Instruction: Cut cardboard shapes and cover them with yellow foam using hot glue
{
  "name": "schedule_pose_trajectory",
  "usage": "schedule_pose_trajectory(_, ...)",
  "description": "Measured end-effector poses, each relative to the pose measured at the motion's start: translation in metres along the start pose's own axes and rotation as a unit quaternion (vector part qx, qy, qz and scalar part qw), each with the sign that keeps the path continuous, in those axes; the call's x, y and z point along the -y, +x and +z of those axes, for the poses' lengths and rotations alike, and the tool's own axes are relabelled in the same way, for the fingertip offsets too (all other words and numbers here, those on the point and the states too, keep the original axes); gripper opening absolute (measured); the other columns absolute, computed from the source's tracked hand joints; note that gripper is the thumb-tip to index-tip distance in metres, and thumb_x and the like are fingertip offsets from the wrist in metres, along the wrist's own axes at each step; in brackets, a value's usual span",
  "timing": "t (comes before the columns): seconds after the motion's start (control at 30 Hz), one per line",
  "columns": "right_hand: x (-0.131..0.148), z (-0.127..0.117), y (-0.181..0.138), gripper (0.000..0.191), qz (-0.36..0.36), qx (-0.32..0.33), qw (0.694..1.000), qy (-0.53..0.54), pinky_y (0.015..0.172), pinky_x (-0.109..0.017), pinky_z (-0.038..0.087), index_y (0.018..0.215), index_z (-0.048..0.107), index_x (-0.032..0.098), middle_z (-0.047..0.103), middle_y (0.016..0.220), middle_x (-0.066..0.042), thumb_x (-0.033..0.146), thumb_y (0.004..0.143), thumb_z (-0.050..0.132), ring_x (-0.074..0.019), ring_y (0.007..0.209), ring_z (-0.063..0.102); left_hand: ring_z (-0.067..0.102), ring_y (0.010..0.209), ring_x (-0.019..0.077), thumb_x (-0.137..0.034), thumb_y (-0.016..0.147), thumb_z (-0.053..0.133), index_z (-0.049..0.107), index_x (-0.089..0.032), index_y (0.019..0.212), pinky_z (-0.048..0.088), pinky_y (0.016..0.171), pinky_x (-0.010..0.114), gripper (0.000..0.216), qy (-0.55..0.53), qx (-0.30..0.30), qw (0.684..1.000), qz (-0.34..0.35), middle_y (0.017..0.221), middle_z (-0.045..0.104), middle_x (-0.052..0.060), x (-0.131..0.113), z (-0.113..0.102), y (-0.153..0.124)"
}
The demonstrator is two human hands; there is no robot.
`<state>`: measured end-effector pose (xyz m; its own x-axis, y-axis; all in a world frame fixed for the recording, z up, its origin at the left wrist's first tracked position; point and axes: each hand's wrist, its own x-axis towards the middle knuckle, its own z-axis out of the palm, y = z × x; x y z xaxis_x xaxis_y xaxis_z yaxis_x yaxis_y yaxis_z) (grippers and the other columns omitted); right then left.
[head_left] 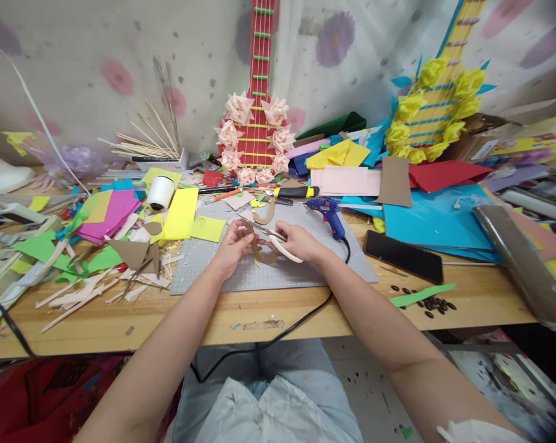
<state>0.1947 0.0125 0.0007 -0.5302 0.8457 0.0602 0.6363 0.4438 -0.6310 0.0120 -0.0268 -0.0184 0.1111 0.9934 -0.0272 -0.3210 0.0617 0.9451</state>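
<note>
Over the grey cutting mat (213, 271), my left hand (235, 245) pinches a curved strip of brown craft paper (261, 255), its free end curling toward my right hand. My right hand (299, 241) is closed around white-handled scissors (285, 247). The blades point left, close to my left fingertips and the brown strip; exactly where they meet the paper is hard to see. Just behind my hands lies another hooked brown paper piece (266, 212). A blue glue gun (328, 215) rests on the mat to the right, its black cord running toward the table edge.
A red paper guitar with pink flowers (254, 135) and a yellow one (432, 114) stand at the back. Coloured paper scraps (93, 264) crowd the left. On the right are a phone (403, 255), dark beads (430, 303), blue sheets (437, 221) and a wrapped brown pack (522, 264).
</note>
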Motion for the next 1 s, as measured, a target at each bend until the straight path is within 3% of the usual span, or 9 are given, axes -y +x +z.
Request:
schedule_pose_trajectory(0.3,-0.003,0.004,0.002,0.026,0.011,-0.011,1.000,0.017,0.052,-0.022,0.028,0.069,0.047,0.019,0.053,0.064,0.003,0.044,0.071,0.054,-0.0100,0.058,0.042,0.066,0.075,0.0184,-0.033,0.064,0.071,0.043,-0.023,0.091,0.050,0.069,0.033,0.040,-0.001,-0.002,1.000,-0.004,0.075,0.059,-0.005,-0.001,0.000,0.000)
schedule_pose_trajectory(0.47,-0.007,0.004,0.006,0.029,0.058,-0.047,0.997,0.018,0.052,-0.021,0.029,0.072,0.047,0.019,0.057,0.066,0.002,0.047,0.072,0.054,-0.0109,0.060,0.045,0.066,0.072,0.0158,-0.033,0.065,0.070,0.043,-0.022,0.091,0.051,0.065,0.029,0.039,0.003,-0.009,1.000,-0.004,0.074,0.058,-0.005,-0.002,0.001,-0.001)
schedule_pose_trajectory(0.63,-0.016,0.000,0.007,0.030,0.108,-0.080,0.988,-0.071,0.055,-0.024,0.032,0.080,0.051,0.020,0.062,0.074,-0.002,0.047,0.070,0.059,-0.0140,0.064,0.051,0.061,0.061,0.0116,-0.031,0.065,0.069,0.047,-0.022,0.096,0.052,0.057,0.027,0.039,0.007,-0.049,0.999,-0.005,0.073,0.058,-0.004,-0.005,-0.006,0.001)
schedule_pose_trajectory(0.83,-0.020,-0.003,0.003,0.025,0.069,-0.075,0.983,-0.153,0.067,-0.026,0.038,0.091,0.057,0.018,0.064,0.089,-0.007,0.036,0.074,0.057,-0.0177,0.080,0.057,0.054,0.052,0.0075,-0.026,0.064,0.067,0.049,-0.023,0.109,0.045,0.045,0.020,0.049,0.010,-0.101,0.994,0.030,0.069,0.056,-0.005,-0.013,-0.021,0.003)
schedule_pose_trajectory(1.0,-0.019,-0.003,0.004,0.027,0.058,-0.077,0.973,-0.210,0.075,-0.030,0.040,0.094,0.059,0.016,0.063,0.100,-0.011,0.035,0.076,0.057,-0.0226,0.092,0.056,0.054,0.053,0.0074,-0.028,0.063,0.069,0.052,-0.021,0.106,0.042,0.044,0.018,0.046,0.004,-0.113,0.993,0.039,0.070,0.057,-0.004,-0.013,-0.027,0.004)
